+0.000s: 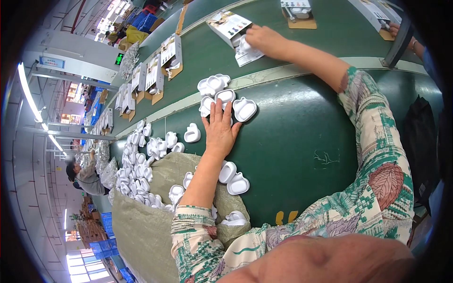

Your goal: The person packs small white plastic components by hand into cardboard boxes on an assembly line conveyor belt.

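My right hand (pixel 270 43) reaches across to the open end of a printed carton (pixel 230 23) on the conveyor belt. Its fingers are bent around a white plastic dish (pixel 245 46) at the carton's mouth, partly hidden by the hand; the carton's flap (pixel 248 57) hangs out flat. My left hand (pixel 221 129) lies palm down with fingers stretched over a small group of similar dishes, its fingertips touching a rounded white dish (pixel 225 96). Another dish (pixel 245 110) sits just right of those fingers, and stacked dishes (pixel 214 85) lie beyond them.
A large heap of white dishes (pixel 134 172) spills from a woven sack (pixel 146 231) at left. More cartons (pixel 170 51) stand along the belt (pixel 264 14). A metal post (pixel 399 43) rises at right, near another person's hand (pixel 395 29). Another person (pixel 89 177) works far left.
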`<state>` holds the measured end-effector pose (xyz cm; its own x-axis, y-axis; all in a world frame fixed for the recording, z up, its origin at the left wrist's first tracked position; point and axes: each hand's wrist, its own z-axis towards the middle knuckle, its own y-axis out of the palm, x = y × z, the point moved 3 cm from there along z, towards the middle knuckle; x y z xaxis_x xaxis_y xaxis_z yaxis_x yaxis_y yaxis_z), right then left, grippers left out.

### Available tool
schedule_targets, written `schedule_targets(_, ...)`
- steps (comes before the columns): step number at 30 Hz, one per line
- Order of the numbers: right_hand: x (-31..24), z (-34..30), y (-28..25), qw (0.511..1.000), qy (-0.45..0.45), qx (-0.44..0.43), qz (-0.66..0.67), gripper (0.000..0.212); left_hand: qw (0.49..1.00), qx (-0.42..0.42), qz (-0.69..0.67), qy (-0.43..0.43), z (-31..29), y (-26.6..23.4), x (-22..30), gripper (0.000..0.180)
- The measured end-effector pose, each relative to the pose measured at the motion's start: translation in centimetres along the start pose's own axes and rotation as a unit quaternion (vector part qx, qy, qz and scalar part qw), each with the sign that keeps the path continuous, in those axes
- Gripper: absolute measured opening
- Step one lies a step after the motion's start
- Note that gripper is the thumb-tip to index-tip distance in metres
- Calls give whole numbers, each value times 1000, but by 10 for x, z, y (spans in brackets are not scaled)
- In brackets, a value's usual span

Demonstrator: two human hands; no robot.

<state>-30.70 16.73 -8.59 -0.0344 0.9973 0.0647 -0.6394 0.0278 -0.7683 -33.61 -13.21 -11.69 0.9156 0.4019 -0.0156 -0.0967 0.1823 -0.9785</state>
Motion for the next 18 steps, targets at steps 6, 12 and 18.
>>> schedule_targets(6, 39, 19, 26, 985, 155, 7, -82, 10, 999, -10, -9, -39, -12, -5, 5, 65)
schedule_targets(12, -86, -22, -30, 967, -71, 38, 242, 30, 982, -29, -184, -20, -1, -17, 9, 60)
schedule_targets(18, -100, -48, -36, 954, -106, -66, 271, 25, 974, 119, -185, -59, -36, -90, -85, 44)
